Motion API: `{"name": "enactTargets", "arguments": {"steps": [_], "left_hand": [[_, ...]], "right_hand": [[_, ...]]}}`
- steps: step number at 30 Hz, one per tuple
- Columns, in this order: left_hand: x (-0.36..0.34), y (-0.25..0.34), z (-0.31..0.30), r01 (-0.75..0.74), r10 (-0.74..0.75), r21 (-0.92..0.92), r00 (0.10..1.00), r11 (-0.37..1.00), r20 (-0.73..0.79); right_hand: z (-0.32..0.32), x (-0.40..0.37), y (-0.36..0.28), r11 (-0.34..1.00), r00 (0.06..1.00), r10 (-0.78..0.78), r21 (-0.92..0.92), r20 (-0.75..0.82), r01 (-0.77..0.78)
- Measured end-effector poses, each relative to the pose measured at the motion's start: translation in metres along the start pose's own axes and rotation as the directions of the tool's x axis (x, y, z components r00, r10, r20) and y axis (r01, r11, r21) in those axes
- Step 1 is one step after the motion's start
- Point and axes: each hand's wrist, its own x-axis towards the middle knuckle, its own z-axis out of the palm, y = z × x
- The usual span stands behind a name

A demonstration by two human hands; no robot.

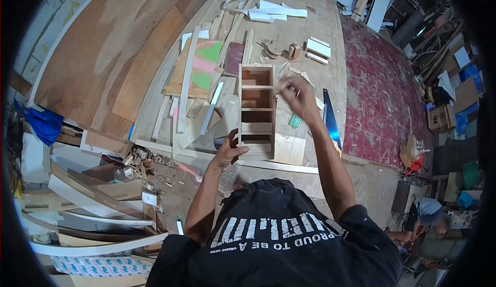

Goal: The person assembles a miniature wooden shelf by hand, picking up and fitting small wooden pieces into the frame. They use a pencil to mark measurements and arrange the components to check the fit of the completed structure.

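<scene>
A narrow wooden box [274,112] with several open compartments in a row stands on the workbench in front of me. My left hand [230,153] grips its near left corner, thumb over the front edge and fingers along the side. Beside the box's right side, near the upper compartments, is my right hand [298,96]. It is smeared by motion, with fingers partly curled, and whether anything is in them cannot be made out. Under that hand lies a small green piece [295,121]. A handsaw [330,119] with a dark blue blade rests farther right.
Wood strips [189,80] and a painted board [206,64] lie left of the box. Curled white strips [274,12] and a small white-topped wood piece [318,48] sit farther back. Large plywood sheets [119,39] lean at the left. Another person [429,214] is at lower right.
</scene>
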Motion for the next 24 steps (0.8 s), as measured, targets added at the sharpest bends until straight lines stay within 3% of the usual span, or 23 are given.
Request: {"name": "enactTargets", "arguments": {"steps": [1,2,3,5,14,17,19,20,22,23,24], "left_hand": [[-0.001,0.000,-0.001,-0.017,0.017,0.000,1.000,1.000,-0.020],[-0.002,-0.001,-0.002,-0.029,0.029,0.000,0.999,1.000,-0.037],[-0.003,-0.002,-0.002,-0.026,0.026,-0.002,0.999,1.000,-0.037],[-0.003,0.000,0.002,-0.024,0.027,0.045,0.998,0.999,-0.059],[0.003,-0.007,0.000,-0.072,0.072,0.006,0.997,0.997,-0.011],[0.005,-0.009,-0.004,-0.062,0.062,-0.026,0.998,0.998,-0.004],[0.007,-0.008,-0.003,-0.039,0.039,-0.002,0.999,0.999,-0.035],[0.007,-0.008,-0.003,-0.041,0.039,-0.048,0.999,0.998,-0.034],[0.006,-0.007,-0.002,-0.049,0.049,-0.190,0.999,0.981,-0.003],[0.008,-0.005,-0.002,-0.047,0.048,-0.190,0.999,0.981,0.000],[0.010,-0.002,-0.001,-0.096,0.098,-0.077,0.995,0.992,0.016]], "right_hand": [[0.007,-0.018,-0.013,0.992,0.986,-0.119,0.051,0.114,0.113],[0.010,-0.036,-0.040,0.998,0.967,-0.037,-0.032,0.253,0.047],[0.020,-0.046,-0.034,0.980,0.934,-0.134,-0.095,0.330,0.174],[0.039,-0.059,-0.018,0.933,0.936,-0.096,-0.299,0.338,0.203],[0.032,-0.055,-0.024,0.867,0.889,-0.020,-0.434,0.458,0.243],[0.007,-0.067,-0.057,0.904,0.883,-0.146,-0.303,0.446,0.302],[0.006,-0.079,-0.056,0.941,0.879,-0.102,-0.242,0.466,0.238],[0.007,-0.085,-0.055,0.970,0.873,-0.060,-0.178,0.484,0.166],[0.018,-0.096,-0.036,0.977,0.878,-0.102,-0.117,0.467,0.176],[0.022,-0.099,-0.031,0.974,0.891,-0.110,-0.131,0.440,0.185],[0.022,-0.100,-0.030,0.974,0.892,-0.108,-0.132,0.439,0.183]]}}
